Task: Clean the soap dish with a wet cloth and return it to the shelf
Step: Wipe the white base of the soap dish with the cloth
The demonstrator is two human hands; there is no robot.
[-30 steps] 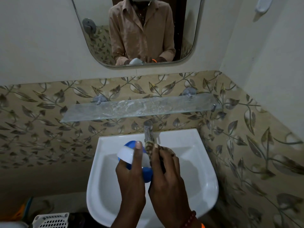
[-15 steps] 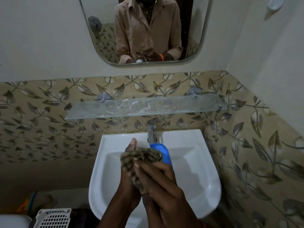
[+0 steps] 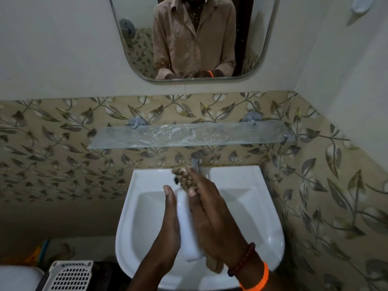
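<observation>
Over the white sink [image 3: 270, 208], my two hands hold the soap dish [image 3: 187, 229] upright between them; only its white side shows, the blue part is hidden. My left hand [image 3: 168, 229] grips the dish from the left, thumb lying up along its edge. From the right, my right hand [image 3: 216, 219] presses a brown patterned cloth [image 3: 184, 179] against the dish. The cloth bunches out past the fingertips and hangs below the wrist. The glass shelf [image 3: 231, 135] on the wall above carries no objects, only smears.
A metal tap [image 3: 196, 159] stands at the back of the sink, just behind my fingertips. A mirror [image 3: 130, 49] hangs above the shelf. A white perforated basket [image 3: 71, 276] sits on the floor at lower left. The tiled wall closes in on the right.
The dish has turned so its white side shows instead of the blue. My right hand with the cloth slid up along the dish, and the cloth now sticks out near the tap.
</observation>
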